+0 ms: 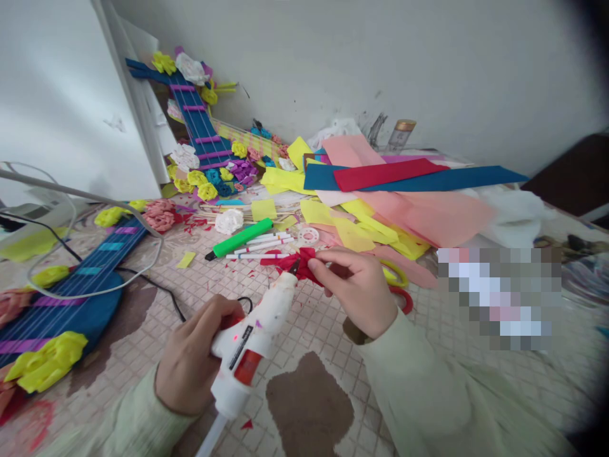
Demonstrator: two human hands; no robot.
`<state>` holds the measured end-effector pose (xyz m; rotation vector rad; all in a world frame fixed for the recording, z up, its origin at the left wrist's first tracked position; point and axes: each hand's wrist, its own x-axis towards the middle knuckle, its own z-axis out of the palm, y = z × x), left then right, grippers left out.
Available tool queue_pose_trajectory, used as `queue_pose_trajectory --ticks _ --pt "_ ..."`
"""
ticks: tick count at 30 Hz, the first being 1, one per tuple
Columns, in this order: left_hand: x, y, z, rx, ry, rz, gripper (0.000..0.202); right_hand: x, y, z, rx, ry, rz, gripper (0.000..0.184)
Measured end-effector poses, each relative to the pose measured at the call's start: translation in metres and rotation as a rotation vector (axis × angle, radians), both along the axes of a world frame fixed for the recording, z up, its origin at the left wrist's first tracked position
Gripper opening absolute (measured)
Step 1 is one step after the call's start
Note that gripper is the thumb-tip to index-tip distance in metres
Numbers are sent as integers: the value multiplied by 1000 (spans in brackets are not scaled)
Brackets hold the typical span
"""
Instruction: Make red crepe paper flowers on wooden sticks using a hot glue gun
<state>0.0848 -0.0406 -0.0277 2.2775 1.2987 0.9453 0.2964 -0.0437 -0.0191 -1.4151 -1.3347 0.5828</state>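
The main risk is a burn: the dark nozzle of the glue gun sits right at the red paper, close to the fingertips of the right hand. A small red light shows on the gun's side, so it is probably hot, and a slip of either hand could put metal or glue on skin. Too much glue might soak through thin paper or stick it to a finger. The white sticks just beyond could catch a drip, and a tug on the black cable might jerk the gun if it is the gun's cord.

The left hand is wrapped around the gun's handle; the right hand pinches the red paper between thumb and fingers. The two hands are apart, joined only through gun and paper.

The paper is deep red, crumpled and folded, partly hidden by the fingers. It is over the middle of the counter, well short of the far edge by the wall; whether it touches the counter, I cannot tell.
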Motion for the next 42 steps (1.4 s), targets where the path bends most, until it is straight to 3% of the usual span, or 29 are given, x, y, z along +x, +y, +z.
queue_pose_trajectory --ticks 8,42 --pt "-1 2 0 -31 4 -8 9 3 1 -1 2 24 17 13" --pt "-1 4 -5 97 99 -100 6 2 0 0 2 35 14 12"
